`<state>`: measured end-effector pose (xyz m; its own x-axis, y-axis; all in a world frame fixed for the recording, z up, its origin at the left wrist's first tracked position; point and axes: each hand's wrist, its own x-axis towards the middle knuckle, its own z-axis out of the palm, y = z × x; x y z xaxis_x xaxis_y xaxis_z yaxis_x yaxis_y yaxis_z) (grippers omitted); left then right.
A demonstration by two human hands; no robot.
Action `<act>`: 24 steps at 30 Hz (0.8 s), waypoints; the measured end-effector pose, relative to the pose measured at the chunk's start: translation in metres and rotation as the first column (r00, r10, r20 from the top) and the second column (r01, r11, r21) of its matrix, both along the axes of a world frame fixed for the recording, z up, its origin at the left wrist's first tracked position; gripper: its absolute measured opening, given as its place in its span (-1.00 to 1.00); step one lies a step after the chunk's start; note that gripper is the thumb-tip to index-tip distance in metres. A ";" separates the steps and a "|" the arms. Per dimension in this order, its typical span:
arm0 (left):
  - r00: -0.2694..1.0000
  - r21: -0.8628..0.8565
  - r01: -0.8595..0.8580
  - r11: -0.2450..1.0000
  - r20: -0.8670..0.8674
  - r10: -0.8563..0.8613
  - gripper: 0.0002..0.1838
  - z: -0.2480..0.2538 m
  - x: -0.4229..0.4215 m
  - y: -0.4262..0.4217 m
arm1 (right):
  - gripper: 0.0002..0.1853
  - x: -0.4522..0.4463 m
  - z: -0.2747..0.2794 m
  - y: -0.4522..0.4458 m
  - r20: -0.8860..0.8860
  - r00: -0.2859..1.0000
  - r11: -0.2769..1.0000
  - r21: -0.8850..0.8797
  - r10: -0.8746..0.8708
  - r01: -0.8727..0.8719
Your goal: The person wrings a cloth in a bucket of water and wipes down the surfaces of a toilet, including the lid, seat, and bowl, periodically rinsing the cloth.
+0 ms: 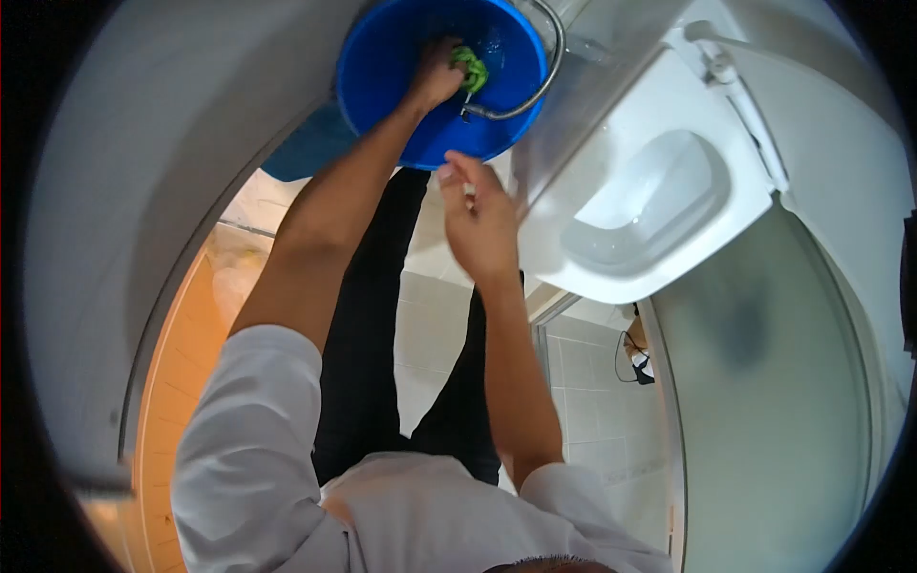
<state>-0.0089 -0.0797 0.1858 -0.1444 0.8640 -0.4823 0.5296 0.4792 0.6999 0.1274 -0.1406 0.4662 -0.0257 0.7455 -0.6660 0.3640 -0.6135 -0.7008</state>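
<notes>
A round blue bucket (382, 57) stands at the top centre. Inside it, my left hand (437, 74) is closed on a crumpled green cloth (473, 72). From the right, a bent metal hose (546, 81) curves over the bucket rim, its end hanging inside beside the cloth. My right hand (478, 215) is near the bucket's lower rim, its fingers curled with thumb and fingertips close together; whether something small is between them cannot be made out.
A white toilet (611, 272) with its seat bowl showing is right of the bucket. A frosted glass panel (764, 382) stands at the lower right. A dark object with a cable (644, 371) lies beyond the door frame. An orange surface (172, 430) is at the left.
</notes>
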 end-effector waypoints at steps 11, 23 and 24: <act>0.818 0.235 0.566 0.790 -0.284 -0.501 -0.38 -0.154 0.018 -0.019 | -0.72 0.007 -0.031 -0.029 -0.048 0.991 0.978 -0.176 -0.126 0.116; 0.781 -0.370 0.115 0.922 0.607 0.146 -0.76 0.099 -0.018 0.008 | -0.48 -0.010 -0.132 0.084 -0.402 0.884 0.822 -0.569 -0.237 -0.038; 0.781 -0.371 0.117 0.921 0.608 0.145 -0.76 0.102 -0.018 0.007 | -0.48 -0.009 -0.148 0.085 -0.401 0.884 0.821 -0.570 -0.239 -0.036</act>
<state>-0.0265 -0.0724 0.2874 0.2847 0.6009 -0.7469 0.0400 0.7710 0.6355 0.1186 -0.0555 0.3180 -0.3595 0.2731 -0.8923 0.0182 -0.9540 -0.2993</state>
